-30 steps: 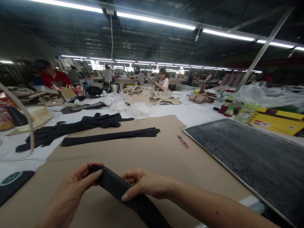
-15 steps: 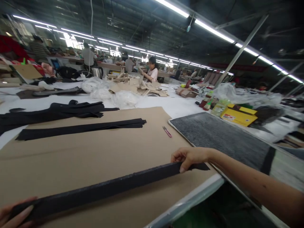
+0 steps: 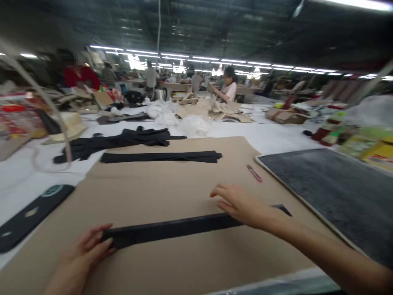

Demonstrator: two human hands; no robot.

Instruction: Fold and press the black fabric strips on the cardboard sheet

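Head view: L hand (image 3: 87, 252) grip pinches L end of black strip (image 3: 172, 229), prob. to steady it; strip spans near part of brown paper (image 3: 166, 188). R hand (image 3: 238, 205) grip loosely spread above strip, contact unclear. Strip bundle (image 3: 162, 157) far, prob. for easy reach.

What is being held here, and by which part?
The left hand pinches the near black strip at its left end. The right hand, fingers loosely open over the strip, appears to hold nothing.
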